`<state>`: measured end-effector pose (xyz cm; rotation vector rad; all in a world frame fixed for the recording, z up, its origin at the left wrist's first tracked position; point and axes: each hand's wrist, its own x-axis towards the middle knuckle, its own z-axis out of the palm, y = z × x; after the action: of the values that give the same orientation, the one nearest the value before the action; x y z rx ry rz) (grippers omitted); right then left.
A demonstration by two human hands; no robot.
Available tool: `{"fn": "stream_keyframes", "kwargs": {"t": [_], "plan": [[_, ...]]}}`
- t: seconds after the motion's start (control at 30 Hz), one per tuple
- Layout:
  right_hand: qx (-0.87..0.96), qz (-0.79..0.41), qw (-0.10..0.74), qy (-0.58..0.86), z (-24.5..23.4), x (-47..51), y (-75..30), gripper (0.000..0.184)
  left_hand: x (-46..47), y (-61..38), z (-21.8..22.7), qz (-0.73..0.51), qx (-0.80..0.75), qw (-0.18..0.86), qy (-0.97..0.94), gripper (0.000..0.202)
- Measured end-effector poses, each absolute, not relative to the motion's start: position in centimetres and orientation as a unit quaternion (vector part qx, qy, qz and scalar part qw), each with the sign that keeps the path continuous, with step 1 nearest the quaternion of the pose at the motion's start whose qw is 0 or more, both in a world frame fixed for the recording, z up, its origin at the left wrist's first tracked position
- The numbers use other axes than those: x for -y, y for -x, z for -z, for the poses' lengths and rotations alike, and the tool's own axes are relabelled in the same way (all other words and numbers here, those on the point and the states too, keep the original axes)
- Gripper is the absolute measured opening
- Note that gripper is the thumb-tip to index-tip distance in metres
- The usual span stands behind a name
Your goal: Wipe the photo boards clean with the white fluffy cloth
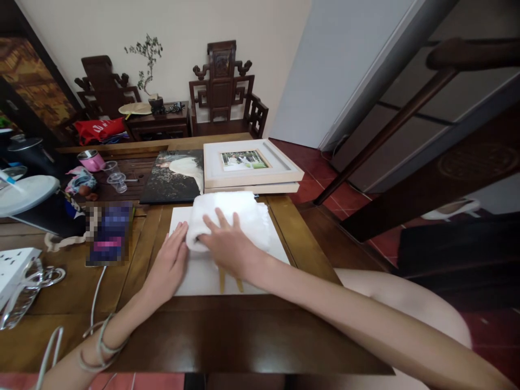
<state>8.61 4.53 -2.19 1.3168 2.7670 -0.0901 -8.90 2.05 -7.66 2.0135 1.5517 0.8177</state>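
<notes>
A folded white towel [255, 216] with a scalloped edge on its right lies on a flat white board [195, 276] near the table's front edge. My right hand [229, 244] rests on top of the towel, open, its fingers spread, the thumb by the fold at the towel's left end. My left hand [170, 262] is open too, with straight fingers laid along the board's left side, fingertips beside the towel's left end. Two tan strips [222, 280] show on the board below my right hand; what they belong to is hidden.
Behind the towel lie stacked pale picture frames [254, 162] and a dark photo panel [173, 176]. To the left are a lidded black container [36, 200], clear plastic cups [117, 181], a pink mug [91, 160], a power strip [16, 268] and a white cable [97, 292].
</notes>
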Motion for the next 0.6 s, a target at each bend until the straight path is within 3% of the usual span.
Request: {"fn": "stream_keyframes", "kwargs": {"t": [0.1,0.23,0.33,0.47,0.6], "plan": [[-0.919,0.011,0.024,-0.393,2.1,-2.9,-7.2,0.036,-2.3,9.1,7.3,-0.391,-0.593,0.31,-0.632,0.054],[-0.953,0.022,-0.016,-0.302,2.4,1.8,-7.2,0.038,-2.3,9.0,7.1,-0.453,-0.581,0.328,-0.592,0.056],[-0.961,0.082,-0.003,-0.265,2.4,4.1,-8.3,0.039,-2.0,8.7,7.0,-0.437,-0.581,0.312,-0.612,0.057],[-0.94,0.105,0.058,-0.318,2.3,2.6,-9.8,0.024,-1.7,8.5,7.0,-0.379,-0.573,0.272,-0.674,0.055],[-0.916,0.082,0.037,-0.392,1.5,-2.2,-10.1,0.044,-1.7,8.6,7.2,-0.298,-0.568,0.227,-0.733,0.049]]}}
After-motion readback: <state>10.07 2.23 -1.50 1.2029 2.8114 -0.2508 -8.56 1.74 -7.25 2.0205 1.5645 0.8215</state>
